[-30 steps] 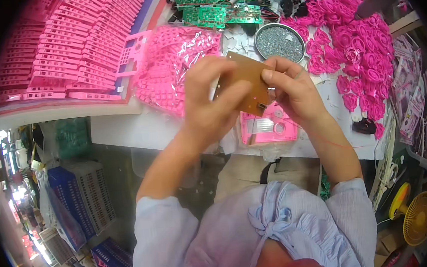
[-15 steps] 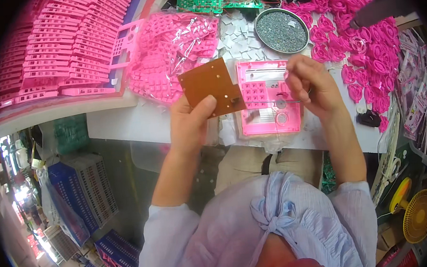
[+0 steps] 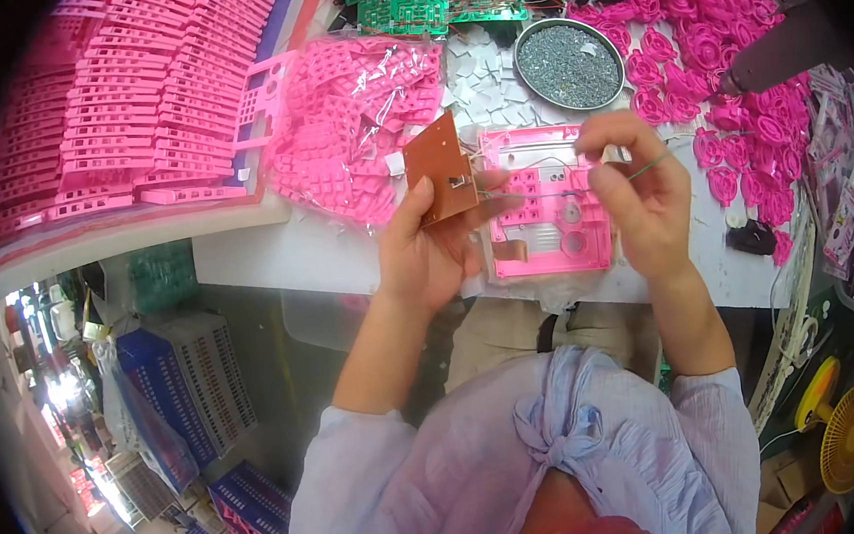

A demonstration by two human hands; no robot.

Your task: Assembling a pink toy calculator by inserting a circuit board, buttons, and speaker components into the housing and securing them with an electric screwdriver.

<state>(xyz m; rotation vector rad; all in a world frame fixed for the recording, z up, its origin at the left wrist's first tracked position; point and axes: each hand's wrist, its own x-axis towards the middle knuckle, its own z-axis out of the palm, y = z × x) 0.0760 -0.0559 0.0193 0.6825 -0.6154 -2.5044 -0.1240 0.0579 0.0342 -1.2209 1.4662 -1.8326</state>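
My left hand (image 3: 414, 258) grips a brown circuit board (image 3: 436, 171) by its lower edge, thumb on the front face. The board is tilted, and a small dark part sits near its right side. Thin wires (image 3: 544, 195) run from it across to my right hand (image 3: 651, 204), whose thumb and fingers are closed on them. A loose green end (image 3: 650, 165) sticks out past the fingers. Below and between my hands lies a pink plastic casing (image 3: 587, 257), open side up, with a keypad block (image 3: 519, 199) and round recesses in it.
Stacks of pink casing parts (image 3: 116, 141) stand at the left, beside a clear bag of pink keypads (image 3: 355, 112). Beyond the casing are white paper pieces (image 3: 482, 72), a round dish of small metal bits (image 3: 572, 65) and green circuit boards (image 3: 407, 13). Coiled pink cords (image 3: 710, 34) lie at the right.
The circuit board has turned from nearly face-on to a steep tilt, and my left fingers now extend behind it toward the casing. My right hand has moved slightly right, and a green wire end shows.
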